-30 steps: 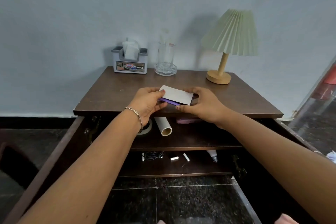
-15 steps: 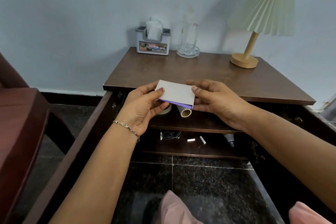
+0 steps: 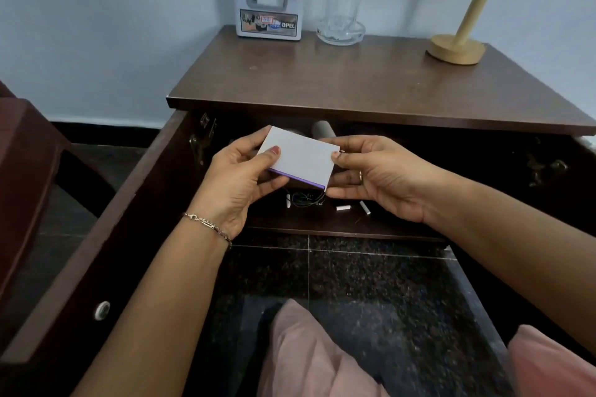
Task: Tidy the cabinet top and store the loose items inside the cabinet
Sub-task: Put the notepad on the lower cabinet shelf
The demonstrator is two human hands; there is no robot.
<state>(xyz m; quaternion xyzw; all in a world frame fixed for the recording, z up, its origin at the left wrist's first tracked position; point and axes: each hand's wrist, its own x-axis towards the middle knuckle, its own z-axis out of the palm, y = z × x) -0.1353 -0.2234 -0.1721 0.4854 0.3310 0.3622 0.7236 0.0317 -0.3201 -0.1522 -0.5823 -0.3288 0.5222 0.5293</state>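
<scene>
A small white box with a purple edge (image 3: 301,159) is held in front of the open cabinet, level with its upper shelf. My left hand (image 3: 237,182) grips its left side, thumb on top. My right hand (image 3: 375,176) pinches its right edge. The dark wooden cabinet top (image 3: 371,84) lies behind and above the box. Both doors stand open. A cardboard tube (image 3: 322,129) shows on the upper shelf just behind the box. On the lower shelf lie a coiled black cable (image 3: 304,198) and two small white sticks (image 3: 353,207).
At the back of the top stand a grey tissue holder (image 3: 267,14), a clear glass on a glass dish (image 3: 342,21) and a wooden-based lamp (image 3: 458,48). The left door (image 3: 96,235) swings out beside a dark red chair (image 3: 22,177). My pink-clad knees (image 3: 309,354) are on the dark tiled floor.
The box has come off the cabinet top's front edge and down in front of the open cabinet. My view has dropped lower and shifted left, with my knees now showing.
</scene>
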